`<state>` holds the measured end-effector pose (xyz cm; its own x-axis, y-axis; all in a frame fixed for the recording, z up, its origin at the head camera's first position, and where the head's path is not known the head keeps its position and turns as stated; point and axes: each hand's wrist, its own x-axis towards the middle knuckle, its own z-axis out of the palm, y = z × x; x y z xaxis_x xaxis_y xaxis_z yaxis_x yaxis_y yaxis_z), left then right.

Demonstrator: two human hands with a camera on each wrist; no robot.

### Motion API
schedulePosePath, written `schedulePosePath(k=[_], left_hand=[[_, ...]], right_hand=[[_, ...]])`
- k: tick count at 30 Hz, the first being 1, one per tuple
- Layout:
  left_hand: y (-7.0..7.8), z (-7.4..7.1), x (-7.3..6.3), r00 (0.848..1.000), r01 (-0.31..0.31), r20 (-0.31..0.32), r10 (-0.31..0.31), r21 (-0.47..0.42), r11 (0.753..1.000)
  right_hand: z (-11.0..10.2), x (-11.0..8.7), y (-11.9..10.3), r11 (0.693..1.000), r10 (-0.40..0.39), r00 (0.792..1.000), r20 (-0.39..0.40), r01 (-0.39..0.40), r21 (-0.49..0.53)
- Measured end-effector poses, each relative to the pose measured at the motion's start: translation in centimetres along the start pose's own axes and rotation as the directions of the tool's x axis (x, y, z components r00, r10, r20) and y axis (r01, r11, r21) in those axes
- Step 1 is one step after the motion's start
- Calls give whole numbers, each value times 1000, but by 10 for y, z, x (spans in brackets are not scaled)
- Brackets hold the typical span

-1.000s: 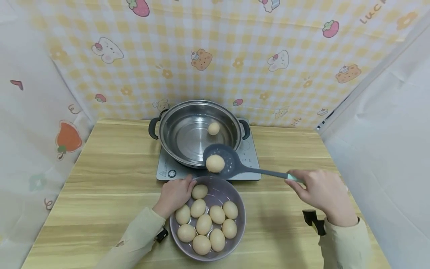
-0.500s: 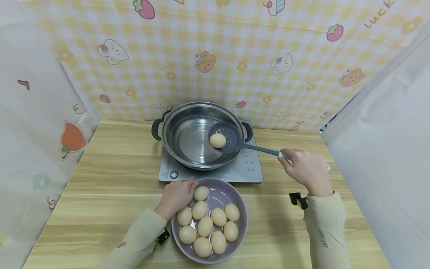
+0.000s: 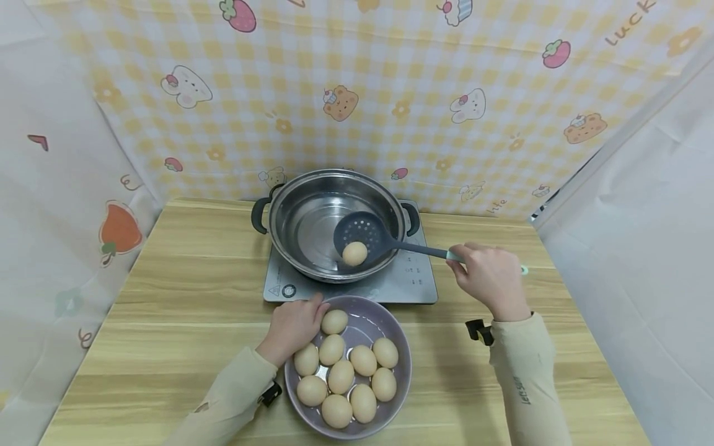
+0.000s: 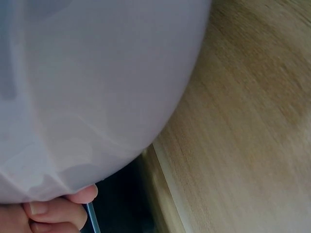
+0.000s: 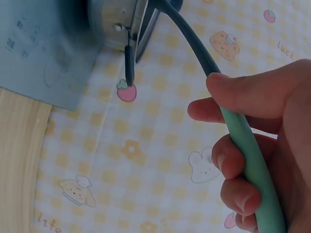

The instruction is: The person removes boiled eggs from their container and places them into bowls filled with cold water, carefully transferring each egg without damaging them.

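My left hand [image 3: 294,326] grips the far left rim of a mauve bowl [image 3: 372,323], thumb over the edge, with fingers [image 4: 58,212] curled under it in the left wrist view. Several light brown eggs [image 3: 341,376] lie inside the bowl. My right hand [image 3: 491,277] holds a skimmer [image 3: 365,229] by its mint green handle [image 5: 250,160], fingers wrapped round it. The skimmer's dark grey perforated head is inside a steel pot [image 3: 312,238], tilted toward the near side. One egg [image 3: 354,254] sits at its near edge. The pot floor beneath the head is hidden.
The two-handled pot stands on a grey induction cooker [image 3: 409,288] at the back of a wooden table [image 3: 189,297]. A checked yellow cloth [image 3: 385,74] hangs right behind it. White sheets [image 3: 658,204] flank both sides. The pot's black handles [image 3: 258,215] stick out sideways.
My right hand has brought the skimmer and its egg from over the pot's near rim into the pot, then tilted it. A second egg seen in the pot is now hidden. My left hand stays put.
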<state>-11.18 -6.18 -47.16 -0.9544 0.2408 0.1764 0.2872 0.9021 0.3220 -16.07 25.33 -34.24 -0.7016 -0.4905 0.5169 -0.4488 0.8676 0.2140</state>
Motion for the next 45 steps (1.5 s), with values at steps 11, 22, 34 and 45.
schedulePosePath(k=[11, 22, 34, 45], left_hand=[[1, -2, -1, 1000, -3, 3, 3, 0, 1000], [1, -2, 0, 1000, 4, 14, -4, -3, 1000], [1, 0, -1, 1000, -7, -2, 7, 3, 1000], [0, -1, 1, 1000, -14, -1, 14, -2, 1000]], right_hand=[[9, 4, -8, 999, -33, 993, -116, 31, -23], [9, 5, -13, 999, 17, 973, -230, -24, -30], [-28, -13, -9, 997, 71, 945, -321, -79, -11], [-62, -55, -22, 997, 38, 921, -388, -6, 82]])
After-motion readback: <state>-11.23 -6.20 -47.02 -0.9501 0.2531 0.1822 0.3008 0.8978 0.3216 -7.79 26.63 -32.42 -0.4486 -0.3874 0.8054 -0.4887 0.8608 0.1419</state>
